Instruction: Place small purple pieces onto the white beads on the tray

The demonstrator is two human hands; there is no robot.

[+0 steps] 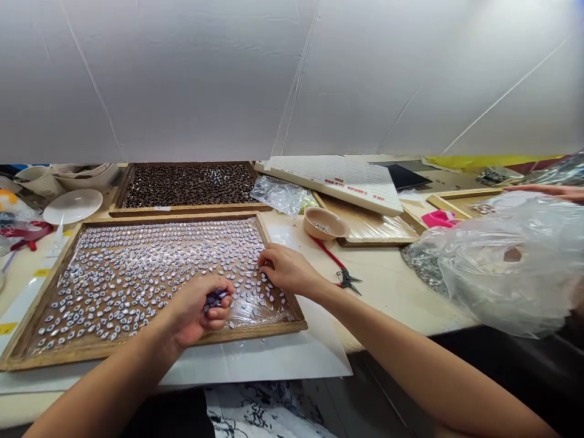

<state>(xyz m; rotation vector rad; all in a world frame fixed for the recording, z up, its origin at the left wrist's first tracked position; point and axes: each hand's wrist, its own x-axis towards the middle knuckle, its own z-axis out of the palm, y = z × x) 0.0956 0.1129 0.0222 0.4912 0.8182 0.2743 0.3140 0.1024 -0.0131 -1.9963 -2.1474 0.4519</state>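
Centrally, one wooden-framed tray (pixel 255 331) holds teardrop gems (pixel 113 335). The left hand (pixel 195 313) curls around loose dark gems (pixel 215 299); the right hand (pixel 289 271) has its fingertips bunched at the tray's right side, whether gripping a gem I cannot tell. Keeping the palm cupped and handling single gems should spare neighbours. Gems: too many to count. Nearby: one bead-filled tray (pixel 191 211), one bowl (pixel 338 226), one pair of red-handled cutters (pixel 347 280).

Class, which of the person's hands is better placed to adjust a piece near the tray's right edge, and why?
Probably the right hand: it is beside the pale pieces there, while the left hand is curled around dark pieces.
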